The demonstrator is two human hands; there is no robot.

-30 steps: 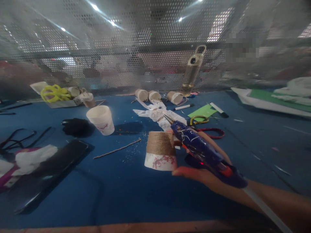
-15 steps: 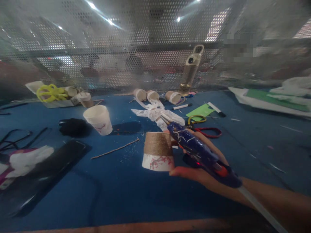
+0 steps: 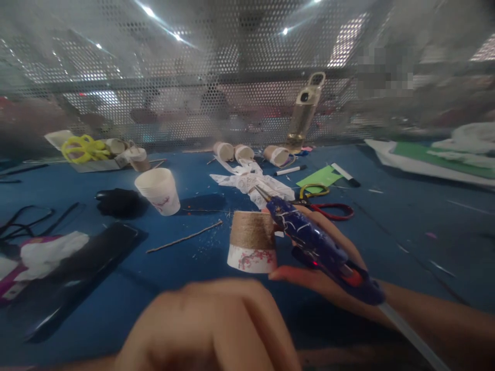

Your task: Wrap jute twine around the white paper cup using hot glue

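In the middle of the head view a paper cup [image 3: 252,242] stands upside down, with brown twine wound around its upper part and a pink blossom print below. My right hand [image 3: 328,273] grips a dark blue glue gun [image 3: 315,242], its metal nozzle pointing up and left above the cup's right side. The thumb reaches the cup's lower right edge; the other fingers are partly hidden behind the gun. A clear glue stick [image 3: 412,332] sticks out of its back. Near the front edge my left hand [image 3: 212,324] is blurred, fingers curled, their tips hidden.
Stacked paper cups [image 3: 159,191] stand to the left, near a twine piece [image 3: 184,237] and a black phone [image 3: 93,273]. Behind lie crumpled white lace [image 3: 251,184], twine-wrapped cups [image 3: 244,153], scissors [image 3: 330,210] and green paper [image 3: 319,176]. A bottle [image 3: 303,116] stands by the mesh panel.
My left hand has come into view from the bottom, in front of the twine-wrapped cup. The right hand, glue gun and cup have hardly moved.
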